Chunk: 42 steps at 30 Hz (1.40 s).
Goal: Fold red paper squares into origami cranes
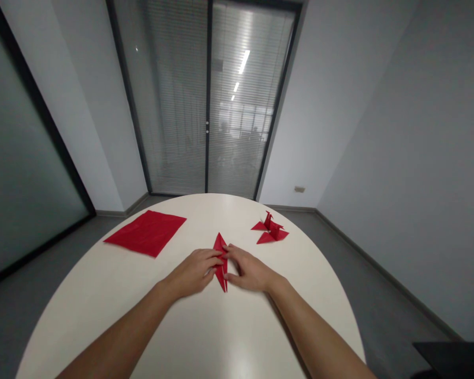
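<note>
A narrow, pointed fold of red paper (220,245) lies on the round white table (205,331) in front of me. My left hand (195,272) rests on its left side with the fingertips pressed onto the paper. From the right, my right hand (248,270) presses its fingers onto the same fold. Both hands lie fairly flat on the paper, fingers close together. The lower tip of the fold pokes out between the two hands.
A stack of flat red paper sheets (147,232) lies at the table's far left. Finished red paper cranes (270,230) stand at the far right. Beyond the table are glass doors with blinds (207,100) and grey floor.
</note>
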Motion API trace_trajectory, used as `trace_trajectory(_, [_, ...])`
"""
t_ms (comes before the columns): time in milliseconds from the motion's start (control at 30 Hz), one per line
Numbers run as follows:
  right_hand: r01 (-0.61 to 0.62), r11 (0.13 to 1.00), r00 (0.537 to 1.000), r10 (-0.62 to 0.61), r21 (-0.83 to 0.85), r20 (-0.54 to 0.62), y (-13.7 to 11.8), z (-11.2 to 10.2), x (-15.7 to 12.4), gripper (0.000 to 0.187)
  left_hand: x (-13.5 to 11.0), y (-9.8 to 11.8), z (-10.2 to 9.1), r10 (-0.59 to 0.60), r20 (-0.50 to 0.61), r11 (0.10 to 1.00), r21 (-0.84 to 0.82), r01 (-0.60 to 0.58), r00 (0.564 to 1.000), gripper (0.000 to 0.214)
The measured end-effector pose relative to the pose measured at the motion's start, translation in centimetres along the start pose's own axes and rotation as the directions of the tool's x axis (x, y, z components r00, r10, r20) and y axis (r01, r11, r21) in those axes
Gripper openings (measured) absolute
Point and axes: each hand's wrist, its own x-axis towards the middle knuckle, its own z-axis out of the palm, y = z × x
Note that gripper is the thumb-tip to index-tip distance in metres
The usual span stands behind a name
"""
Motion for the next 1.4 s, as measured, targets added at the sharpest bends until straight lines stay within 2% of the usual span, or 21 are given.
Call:
trace_trajectory(100, [0.051, 0.998, 0.997, -0.05, -0.029, 0.054, -0.2, -0.5, 0.1, 0.059, 0.1, 0.4, -0.4, 0.02, 0.015, 0.999, 0.044, -0.021, 1.0, 0.033])
trace_trajectory(300, [-0.013, 0.998, 0.991, 0.022, -0.067, 0.133, 0.3, -0.8, -0.2, 0.079, 0.2, 0.9, -0.9, -0.002, 0.047, 0.998, 0.066, -0.001, 0.999, 0.036])
trace_trajectory(400, [0.0, 0.998, 0.994, 0.008, -0.068, 0.11, 0.3, -0.8, -0.2, 0.071, 0.1, 0.8, -1.1, -0.002, 0.049, 0.993, 0.114, -0.003, 0.999, 0.036])
trace_trajectory(500, [0.048, 0.998, 0.998, -0.046, -0.048, 0.052, -0.4, -1.0, -0.1, 0.051, 0.0, 0.8, -1.3, -0.022, 0.043, 0.987, 0.159, 0.015, 0.999, 0.033])
trace_trajectory(633, [0.038, 0.996, 0.999, -0.037, -0.087, 0.006, -1.3, -1.4, 0.2, 0.027, 0.1, 0.9, -1.4, -0.058, 0.045, 0.98, 0.191, 0.048, 0.997, 0.026])
trace_trajectory(900, [0.035, 0.982, 0.999, -0.033, -0.187, 0.013, -1.4, -1.4, 0.6, 0.016, 0.4, 0.7, -0.6, -0.06, -0.015, 0.982, 0.176, 0.062, 0.998, 0.024])
trace_trajectory(1067, [-0.011, 0.979, 1.0, 0.009, -0.202, -0.008, -0.9, -1.5, 0.4, 0.016, 0.4, 0.5, -0.2, -0.082, -0.044, 0.982, 0.165, 0.089, 0.996, 0.028])
trace_trajectory(1400, [-0.064, 0.979, 0.998, 0.061, -0.194, -0.02, -0.3, -1.0, 0.2, 0.024, 0.9, 0.5, 0.0, -0.169, -0.021, 0.96, 0.225, 0.17, 0.985, 0.03])
